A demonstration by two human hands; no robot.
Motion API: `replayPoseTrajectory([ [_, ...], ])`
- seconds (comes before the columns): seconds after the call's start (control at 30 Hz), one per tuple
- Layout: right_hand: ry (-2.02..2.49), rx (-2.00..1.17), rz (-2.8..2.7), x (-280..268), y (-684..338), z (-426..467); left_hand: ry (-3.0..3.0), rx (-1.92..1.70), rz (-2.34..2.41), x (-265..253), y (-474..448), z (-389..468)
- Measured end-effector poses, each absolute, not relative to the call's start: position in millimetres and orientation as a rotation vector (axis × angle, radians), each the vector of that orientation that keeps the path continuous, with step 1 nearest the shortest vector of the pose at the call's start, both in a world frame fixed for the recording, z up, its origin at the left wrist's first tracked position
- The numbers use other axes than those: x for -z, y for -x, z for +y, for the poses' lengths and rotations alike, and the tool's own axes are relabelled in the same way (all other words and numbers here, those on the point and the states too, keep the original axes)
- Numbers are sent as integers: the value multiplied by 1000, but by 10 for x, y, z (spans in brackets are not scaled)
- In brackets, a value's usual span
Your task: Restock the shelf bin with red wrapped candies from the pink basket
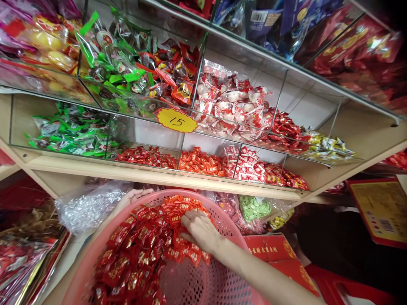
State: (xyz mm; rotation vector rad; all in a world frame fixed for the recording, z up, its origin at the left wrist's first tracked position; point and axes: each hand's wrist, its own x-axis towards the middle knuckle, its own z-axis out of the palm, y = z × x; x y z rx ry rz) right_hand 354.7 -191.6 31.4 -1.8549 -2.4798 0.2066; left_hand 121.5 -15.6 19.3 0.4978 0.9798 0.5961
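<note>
A pink perforated plastic basket [222, 212] is tilted toward me, with red wrapped candies [133, 245] heaped on its left side. Brighter orange-red wrapped candies [178, 207] lie toward its far rim, and the lower middle shows bare holes. My right hand [199, 231] reaches in from the right, its fingers curled down into the orange-red candies; the fingertips are partly hidden. Around the basket's left side comes my left arm, and my left hand [136, 195] holds the far rim, partly hidden behind it.
Glass-divided shelves [178, 169] of wrapped candies stand in front, with a yellow price tag [177, 120] marked 15. Bags of clear-wrapped [92, 207] and green candies [254, 207] sit beneath. A red box [270, 250] and a red stool [337, 284] are at the right.
</note>
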Motion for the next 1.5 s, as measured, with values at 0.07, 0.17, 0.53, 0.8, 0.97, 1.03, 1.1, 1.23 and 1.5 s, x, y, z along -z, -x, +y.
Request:
replayPoseTrajectory([
  [0.07,1799,-181,-2460,-414,-3549,-1898,-508,-587,977,-228,-1231,-174],
  [0.17,1709,-140,-2341,-669,-3615,-1746,-495,-583,979,-273,-1255,-199],
  [0.53,1955,-394,-1566,-1218,-4323,-505,-504,-584,950,-198,-1187,-145],
  [0.8,1993,-712,-1403,-1100,-4439,-421,-483,-565,913,-61,-1149,-67],
  [0.97,1960,-737,-1399,-1129,-4444,-429,-515,-561,864,147,-1051,31],
  [1.03,1948,-738,-1399,-1126,-4437,-438,-531,-552,849,172,-1037,41],
  [1.1,1940,-710,-1392,-1108,-4433,-453,-531,-559,874,150,-1049,30],
  [1.23,1891,-545,-1314,-1039,-4448,-500,-508,-568,948,12,-1127,-31],
  [1.5,1604,-536,-978,-1019,-4490,-559,-502,-580,975,-134,-1166,-97],
])
